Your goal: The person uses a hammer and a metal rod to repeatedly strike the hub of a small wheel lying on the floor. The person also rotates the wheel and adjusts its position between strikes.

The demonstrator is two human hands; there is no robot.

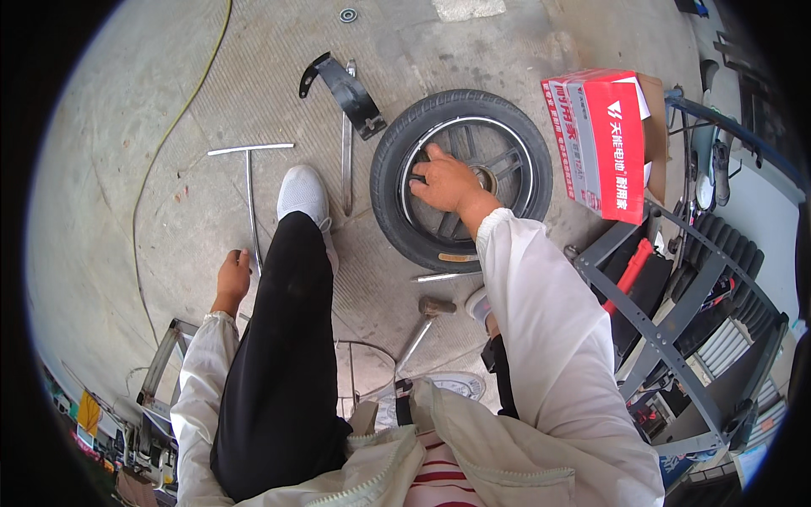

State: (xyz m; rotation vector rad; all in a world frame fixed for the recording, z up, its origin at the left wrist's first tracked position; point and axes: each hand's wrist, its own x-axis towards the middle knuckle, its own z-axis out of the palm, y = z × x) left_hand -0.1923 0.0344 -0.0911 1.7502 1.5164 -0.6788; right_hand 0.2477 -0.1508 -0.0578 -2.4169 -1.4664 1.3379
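A small wheel (463, 180) with a black tire and dark spokes is in front of me, to the right of centre. My right hand (445, 179) reaches over it, fingers bent against the spokes and inner rim. Beside my left knee hangs my left hand (233, 277), its fingers mostly hidden under the back of the hand. Close to its fingertips runs the shaft of a metal T-handle wrench (249, 190); whether they touch, I cannot tell. Between my left shoe and the wheel lie a long flat metal bar (347, 169) and a curved black fender piece (346, 95).
A hammer (425, 325) and a short metal rod (445, 276) lie nearer me. On the right, a red and silver carton (601, 144) stands by a grey metal rack (667, 329) with tools. A bearing ring (348, 15) sits far ahead; a hose (173, 127) crosses the left floor.
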